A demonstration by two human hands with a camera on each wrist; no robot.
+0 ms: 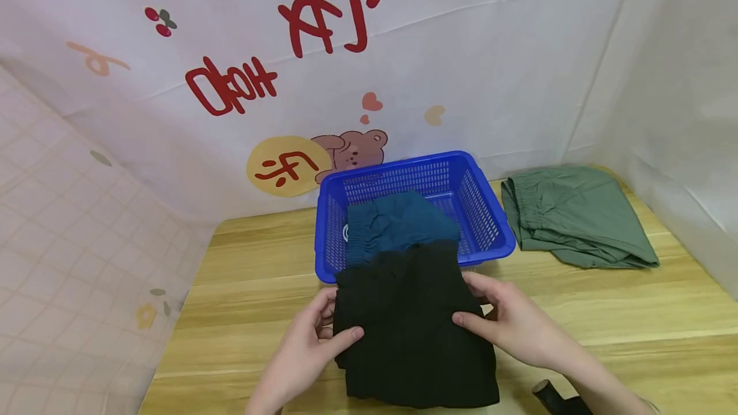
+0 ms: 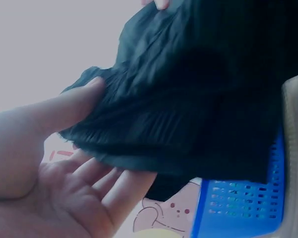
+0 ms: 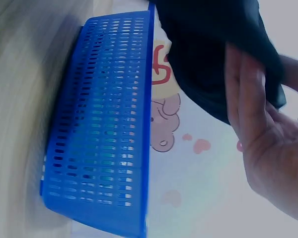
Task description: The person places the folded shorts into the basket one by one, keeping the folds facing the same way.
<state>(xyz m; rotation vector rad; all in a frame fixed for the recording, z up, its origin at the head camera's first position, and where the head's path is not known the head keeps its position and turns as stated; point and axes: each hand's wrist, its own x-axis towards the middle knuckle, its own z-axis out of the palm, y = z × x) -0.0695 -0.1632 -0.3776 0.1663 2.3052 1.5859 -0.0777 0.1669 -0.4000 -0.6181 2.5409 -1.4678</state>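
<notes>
Both hands hold a folded pair of black pants in front of the basket, one hand at each side. The left hand pinches the left edge, thumb on top and fingers underneath; in the left wrist view a gathered elastic waistband shows near this thumb. On the opposite edge, the right hand grips with its thumb over the cloth and its fingers partly hidden behind it. The far end of the pants overlaps the near rim of a blue plastic basket. Inside the basket lies a folded teal garment with a gathered waistband.
Folded grey-green pants lie on the wooden table right of the basket. A black object with a rounded stub is at the bottom edge, by the right forearm. A white printed cloth wall stands behind the table.
</notes>
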